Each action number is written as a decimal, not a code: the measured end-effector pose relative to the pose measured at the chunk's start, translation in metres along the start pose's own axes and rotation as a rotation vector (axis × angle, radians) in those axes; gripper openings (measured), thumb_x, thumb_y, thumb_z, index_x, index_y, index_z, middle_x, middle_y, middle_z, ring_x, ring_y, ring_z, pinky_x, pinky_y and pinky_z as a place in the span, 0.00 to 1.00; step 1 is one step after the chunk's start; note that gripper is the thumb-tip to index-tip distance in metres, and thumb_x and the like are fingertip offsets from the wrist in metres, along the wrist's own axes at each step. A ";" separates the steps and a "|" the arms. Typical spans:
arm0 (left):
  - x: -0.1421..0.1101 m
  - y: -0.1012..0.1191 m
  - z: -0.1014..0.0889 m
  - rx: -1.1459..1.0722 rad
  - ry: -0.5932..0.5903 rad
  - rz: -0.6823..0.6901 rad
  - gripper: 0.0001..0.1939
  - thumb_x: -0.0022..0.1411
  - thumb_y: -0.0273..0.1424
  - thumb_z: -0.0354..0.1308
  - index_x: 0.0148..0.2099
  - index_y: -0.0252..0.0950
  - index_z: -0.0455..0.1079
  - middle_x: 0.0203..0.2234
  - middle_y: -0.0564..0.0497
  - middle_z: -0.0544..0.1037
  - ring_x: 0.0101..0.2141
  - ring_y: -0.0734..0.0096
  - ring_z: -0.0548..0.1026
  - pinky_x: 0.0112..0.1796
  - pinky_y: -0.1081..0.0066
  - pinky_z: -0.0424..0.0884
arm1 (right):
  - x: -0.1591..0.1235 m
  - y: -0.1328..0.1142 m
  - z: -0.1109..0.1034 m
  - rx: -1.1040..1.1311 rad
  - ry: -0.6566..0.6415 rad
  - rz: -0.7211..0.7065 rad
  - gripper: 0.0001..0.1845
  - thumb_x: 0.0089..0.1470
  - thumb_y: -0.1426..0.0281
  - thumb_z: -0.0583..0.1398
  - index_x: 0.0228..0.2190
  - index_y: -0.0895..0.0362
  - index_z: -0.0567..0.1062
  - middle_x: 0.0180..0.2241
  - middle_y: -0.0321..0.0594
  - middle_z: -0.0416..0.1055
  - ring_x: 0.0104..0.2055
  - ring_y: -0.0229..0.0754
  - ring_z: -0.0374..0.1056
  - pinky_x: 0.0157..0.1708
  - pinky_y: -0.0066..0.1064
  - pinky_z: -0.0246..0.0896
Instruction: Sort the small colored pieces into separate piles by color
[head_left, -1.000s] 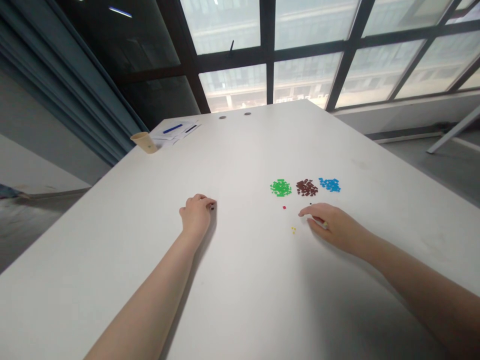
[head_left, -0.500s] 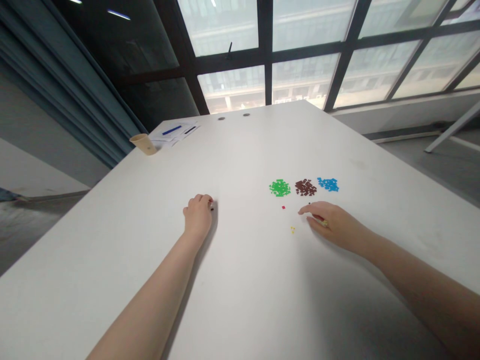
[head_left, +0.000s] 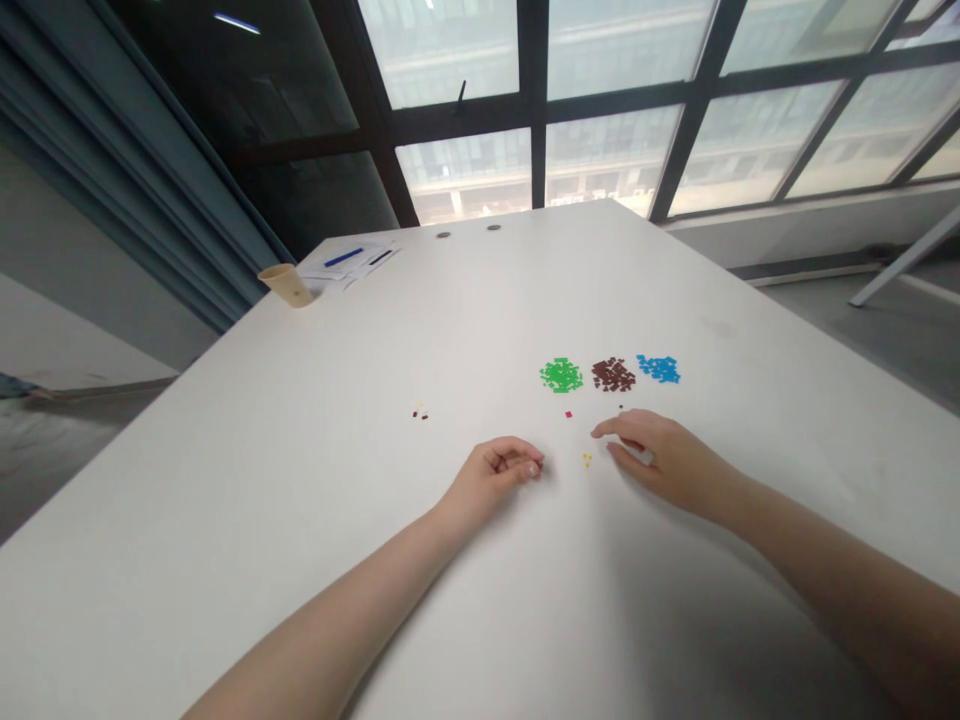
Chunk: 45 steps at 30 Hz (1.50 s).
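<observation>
1. Green pieces, brown pieces and blue pieces lay in unmoved heaps on the white table.
2. The left hand had slid rightward, away from dark bits; its fingertips were pinched together, any held piece hidden.
3. The right hand, fingers loosely parted, stayed just beside yellow bits.

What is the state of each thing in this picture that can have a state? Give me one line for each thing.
left hand: curled, fingertips drawn together, just above the table
right hand: low over the table, index finger extended
green pieces: tight heap
brown pieces: tight heap
blue pieces: looser heap
yellow pieces: few, set apart
tan cup: tilted, maybe on its side
papers: lying flat
</observation>
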<state>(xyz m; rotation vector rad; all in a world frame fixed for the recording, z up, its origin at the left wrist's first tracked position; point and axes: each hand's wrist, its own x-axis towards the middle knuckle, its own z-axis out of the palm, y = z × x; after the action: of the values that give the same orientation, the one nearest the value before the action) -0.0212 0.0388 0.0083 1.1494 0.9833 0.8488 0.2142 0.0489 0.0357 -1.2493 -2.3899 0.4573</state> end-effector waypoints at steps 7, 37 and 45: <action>0.003 -0.008 -0.001 -0.188 -0.068 -0.021 0.12 0.39 0.32 0.67 0.26 0.32 0.69 0.20 0.54 0.73 0.22 0.80 0.69 0.28 0.77 0.63 | -0.004 -0.016 0.007 0.104 0.048 -0.085 0.11 0.52 0.75 0.52 0.37 0.56 0.71 0.28 0.39 0.68 0.32 0.38 0.62 0.34 0.29 0.58; 0.001 -0.002 0.008 -0.165 -0.047 -0.020 0.12 0.42 0.30 0.66 0.29 0.32 0.67 0.20 0.53 0.74 0.22 0.79 0.69 0.27 0.77 0.62 | 0.011 0.006 -0.006 -0.057 0.372 -0.105 0.07 0.51 0.70 0.56 0.26 0.57 0.73 0.23 0.38 0.67 0.28 0.38 0.61 0.34 0.30 0.55; 0.003 -0.002 0.008 -0.135 -0.072 -0.026 0.12 0.43 0.32 0.65 0.28 0.32 0.67 0.18 0.54 0.72 0.22 0.79 0.68 0.27 0.76 0.62 | 0.017 0.093 -0.016 -0.315 0.133 0.283 0.09 0.48 0.68 0.54 0.23 0.56 0.73 0.22 0.37 0.64 0.26 0.39 0.59 0.26 0.28 0.50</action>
<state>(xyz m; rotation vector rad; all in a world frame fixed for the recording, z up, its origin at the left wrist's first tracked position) -0.0123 0.0383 0.0073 1.0424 0.8669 0.8351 0.2782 0.1160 0.0100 -1.7104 -2.2404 0.0711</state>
